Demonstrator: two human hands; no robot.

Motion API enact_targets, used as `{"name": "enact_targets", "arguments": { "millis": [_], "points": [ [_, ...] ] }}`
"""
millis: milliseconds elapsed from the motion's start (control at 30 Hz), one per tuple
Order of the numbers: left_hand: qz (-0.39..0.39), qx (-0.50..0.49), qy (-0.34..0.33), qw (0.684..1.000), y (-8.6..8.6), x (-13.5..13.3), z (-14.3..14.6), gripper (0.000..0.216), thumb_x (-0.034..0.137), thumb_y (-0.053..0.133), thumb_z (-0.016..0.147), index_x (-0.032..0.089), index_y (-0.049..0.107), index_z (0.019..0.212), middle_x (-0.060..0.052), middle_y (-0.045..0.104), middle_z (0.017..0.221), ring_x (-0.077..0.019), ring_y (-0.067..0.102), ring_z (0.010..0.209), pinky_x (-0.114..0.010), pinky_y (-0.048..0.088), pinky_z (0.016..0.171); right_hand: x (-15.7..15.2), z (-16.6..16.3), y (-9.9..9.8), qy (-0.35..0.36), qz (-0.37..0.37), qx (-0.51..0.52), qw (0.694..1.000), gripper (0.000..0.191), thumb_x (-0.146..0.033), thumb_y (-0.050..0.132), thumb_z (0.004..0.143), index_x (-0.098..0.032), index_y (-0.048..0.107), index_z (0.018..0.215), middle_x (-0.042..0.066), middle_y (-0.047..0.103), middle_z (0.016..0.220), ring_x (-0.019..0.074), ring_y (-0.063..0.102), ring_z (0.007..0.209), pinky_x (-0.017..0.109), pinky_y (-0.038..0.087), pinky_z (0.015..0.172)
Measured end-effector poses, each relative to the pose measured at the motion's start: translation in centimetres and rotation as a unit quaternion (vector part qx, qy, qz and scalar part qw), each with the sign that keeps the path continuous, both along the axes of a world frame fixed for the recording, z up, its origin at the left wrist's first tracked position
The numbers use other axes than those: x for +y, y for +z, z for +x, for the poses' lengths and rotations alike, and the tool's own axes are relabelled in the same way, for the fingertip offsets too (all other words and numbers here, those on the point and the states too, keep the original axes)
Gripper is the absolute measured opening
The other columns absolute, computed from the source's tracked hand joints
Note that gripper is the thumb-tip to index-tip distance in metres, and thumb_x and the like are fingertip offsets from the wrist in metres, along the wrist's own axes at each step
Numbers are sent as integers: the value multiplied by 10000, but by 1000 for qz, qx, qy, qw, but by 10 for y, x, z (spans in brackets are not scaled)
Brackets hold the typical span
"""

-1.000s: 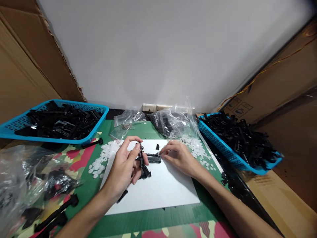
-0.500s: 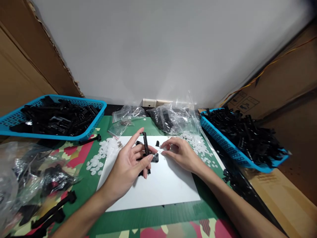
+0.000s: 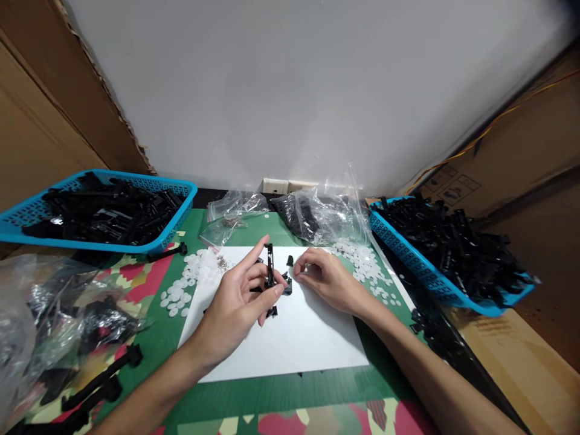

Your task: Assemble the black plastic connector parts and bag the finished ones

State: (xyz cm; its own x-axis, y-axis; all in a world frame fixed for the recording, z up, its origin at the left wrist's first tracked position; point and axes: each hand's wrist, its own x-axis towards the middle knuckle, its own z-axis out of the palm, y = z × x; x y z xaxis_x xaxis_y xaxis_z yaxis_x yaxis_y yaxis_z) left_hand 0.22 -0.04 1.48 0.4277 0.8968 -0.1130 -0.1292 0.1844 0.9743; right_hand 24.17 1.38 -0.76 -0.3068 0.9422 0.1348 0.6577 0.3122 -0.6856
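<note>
My left hand [image 3: 244, 290] is closed around a long, narrow black plastic part [image 3: 270, 266], which it holds nearly upright over a white sheet [image 3: 281, 356]. More black plastic pieces [image 3: 288, 286] lie by its fingertips, partly hidden behind them. To the right, my right hand [image 3: 324, 278] has its thumb and forefinger pinched together just above the sheet. Whatever sits in that pinch is hidden or too small to name. A small black piece [image 3: 290, 260] lies on the sheet beside the right fingertips.
Blue baskets heaped with black parts stand at the left [image 3: 170, 232] and right [image 3: 408, 260]. White discs lie in piles left [image 3: 176, 293] and right [image 3: 362, 263]. Clear bags [image 3: 317, 211] rest along the wall. Long black parts [image 3: 97, 380] lie front left.
The long black part has turned in my left hand, now showing its slotted side. My right thumb and forefinger, apart before, have come together. The view has shifted slightly.
</note>
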Motion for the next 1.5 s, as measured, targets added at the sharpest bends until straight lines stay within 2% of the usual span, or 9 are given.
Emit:
{"name": "enact_targets", "arguments": {
  "millis": [167, 367, 467, 633, 867, 1033, 1233, 1400, 1500],
  "points": [
    [-2, 24, -16, 1000, 1, -1, -2, 892, 325, 727, 952, 307, 236, 1696, -54, 660, 1059, -113, 534, 718, -190, 480, 530, -2, 6, 6, -1, -52, 49, 997, 72, -201, 663, 970, -208, 715, 921, 23, 721, 906, 166, 599, 795, 297, 438, 712],
    [11, 36, -28, 999, 0, -3, 1, 840, 331, 766, 931, 345, 326, 1646, -36, 695, 999, -105, 530, 649, -184, 478, 495, -7, 5, 15, -25, -94, 277, 956, 237, -342, 803, 911, -214, 760, 1106, 54, 764, 961, 174, 672, 830, 313, 520, 728],
    [16, 28, -29, 999, 1, -4, 2, 875, 315, 798, 905, 339, 327, 1643, -53, 714, 1042, -110, 568, 670, -211, 544, 557, -12, 1, 20, -28, -79, 312, 946, 145, -316, 856, 864, -210, 818, 955, 67, 795, 950, 186, 709, 846, 323, 551, 745],
    [24, 9, -34, 999, 3, -5, 1, 834, 359, 762, 943, 350, 320, 1649, -77, 722, 1135, -156, 672, 831, -280, 608, 749, -20, -1, 25, -21, -68, 313, 947, 63, -284, 869, 852, -232, 849, 882, 64, 811, 861, 204, 738, 782, 341, 578, 701],
    [104, 42, 21, 993, -4, -6, 1, 800, 340, 819, 893, 351, 439, 1597, -31, 718, 998, -125, 633, 731, -222, 570, 676, -26, -8, 29, 2, -19, 297, 955, 38, -246, 840, 883, -276, 863, 884, 69, 814, 895, 237, 745, 854, 395, 596, 763],
    [108, 78, 40, 990, -7, -8, -1, 766, 373, 872, 829, 305, 554, 1523, -41, 740, 1001, -123, 640, 661, -212, 595, 585, -34, -14, 29, 9, 44, 266, 963, 89, -214, 831, 890, -296, 861, 908, 60, 793, 876, 235, 718, 852, 403, 574, 783],
    [131, 76, 41, 988, -10, -8, -3, 764, 322, 883, 821, 299, 582, 1523, -23, 749, 977, -101, 593, 663, -190, 578, 614, -38, -14, 29, 34, 84, 212, 973, 115, -218, 762, 945, -296, 841, 973, 68, 793, 921, 257, 725, 876, 453, 568, 833],
    [163, 86, 19, 983, -12, -6, -3, 447, 400, 820, 888, 222, 765, 1294, -80, 769, 1043, -205, 683, 846, -293, 608, 727, -39, -11, 36, 50, 166, 143, 974, 178, -208, 714, 973, -337, 836, 984, 55, 770, 919, 249, 709, 832, 459, 532, 813],
    [172, 87, -9, 981, -11, -5, -4, 373, 462, 725, 963, 221, 789, 1240, -88, 754, 999, -187, 654, 764, -294, 564, 676, -42, -9, 40, 44, 196, 126, 971, 226, -187, 719, 966, -373, 841, 1009, 55, 736, 936, 245, 664, 819, 439, 500, 754]
  ]
}}
